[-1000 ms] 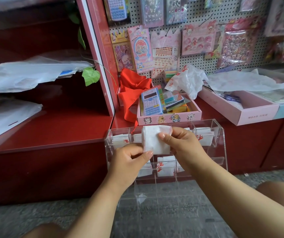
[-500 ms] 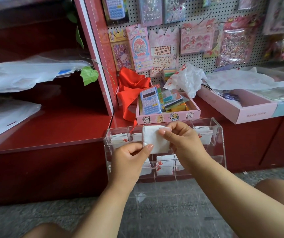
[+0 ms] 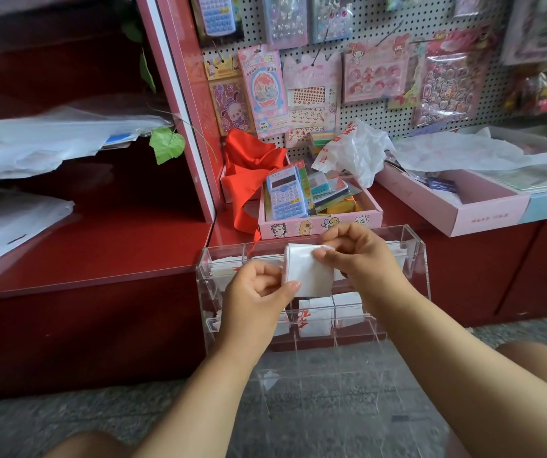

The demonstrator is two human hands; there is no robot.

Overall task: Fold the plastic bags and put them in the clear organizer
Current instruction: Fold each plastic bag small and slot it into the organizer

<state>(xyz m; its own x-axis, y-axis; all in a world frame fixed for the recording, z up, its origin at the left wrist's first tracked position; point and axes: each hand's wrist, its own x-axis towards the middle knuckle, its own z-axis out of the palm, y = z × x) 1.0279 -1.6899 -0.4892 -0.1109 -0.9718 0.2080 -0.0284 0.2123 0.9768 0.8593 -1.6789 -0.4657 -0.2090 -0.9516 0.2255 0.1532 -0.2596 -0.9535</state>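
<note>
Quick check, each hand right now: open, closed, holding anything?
Left hand: pinches the lower left edge of the folded white bag.
Right hand: pinches the same bag's upper right corner.

**Bare Arms, No Sleeves in View**

Both forearms were bare from wrist to the frame's lower edge; no sleeve, watch, bracelet or ring showed. The left hand [image 3: 259, 292] had a short, neatly rounded thumbnail with a pale gloss. The right hand [image 3: 358, 256] showed short nails of the same kind. Below the clear organizer [image 3: 414, 259], two bare knees rose at the lower corners, with no trouser cloth visible over them.
</note>
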